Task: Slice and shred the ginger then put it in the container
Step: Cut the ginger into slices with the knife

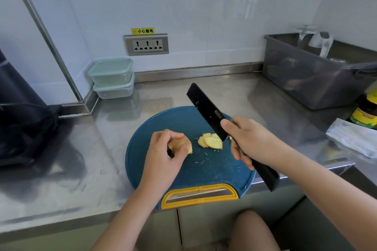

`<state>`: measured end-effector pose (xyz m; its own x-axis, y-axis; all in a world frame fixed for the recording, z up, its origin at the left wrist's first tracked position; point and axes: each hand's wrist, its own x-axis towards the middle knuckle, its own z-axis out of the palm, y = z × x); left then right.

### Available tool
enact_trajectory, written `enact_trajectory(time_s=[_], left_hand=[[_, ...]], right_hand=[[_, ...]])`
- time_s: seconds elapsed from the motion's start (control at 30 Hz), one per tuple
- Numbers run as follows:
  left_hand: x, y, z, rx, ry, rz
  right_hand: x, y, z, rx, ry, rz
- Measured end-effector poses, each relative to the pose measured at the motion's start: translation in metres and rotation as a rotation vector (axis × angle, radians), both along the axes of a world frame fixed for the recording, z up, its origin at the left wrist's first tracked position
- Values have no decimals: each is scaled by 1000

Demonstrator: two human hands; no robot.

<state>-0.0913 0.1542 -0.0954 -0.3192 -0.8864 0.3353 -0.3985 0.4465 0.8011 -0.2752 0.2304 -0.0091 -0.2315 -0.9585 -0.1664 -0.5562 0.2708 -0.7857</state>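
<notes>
On the steel counter lies a round blue cutting board with a yellow handle. My left hand pinches a chunk of ginger just above the board. To its right, a small pile of pale ginger slices rests on the board, with fine shreds scattered nearby. My right hand grips a black cleaver, its blade tilted up and to the far left, the heel close to the slices. Two stacked clear containers with green lids stand in the back left corner.
A grey plastic bin holding a glass and a kettle sits at the back right. A dark sauce bottle and a folded cloth lie at the right edge. A black bag occupies the left. A wall socket is behind.
</notes>
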Motion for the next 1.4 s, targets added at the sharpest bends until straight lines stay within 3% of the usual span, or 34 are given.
enact_trajectory(time_s=[0.53, 1.03, 1.4], left_hand=[[-4, 5, 3, -85, -48, 6], [-2, 4, 2, -126, -67, 26], [-2, 4, 2, -165, -98, 45]], right_hand=[[39, 8, -19, 24, 91, 119], [38, 9, -18, -6, 32, 136], [49, 4, -17, -29, 195, 94]])
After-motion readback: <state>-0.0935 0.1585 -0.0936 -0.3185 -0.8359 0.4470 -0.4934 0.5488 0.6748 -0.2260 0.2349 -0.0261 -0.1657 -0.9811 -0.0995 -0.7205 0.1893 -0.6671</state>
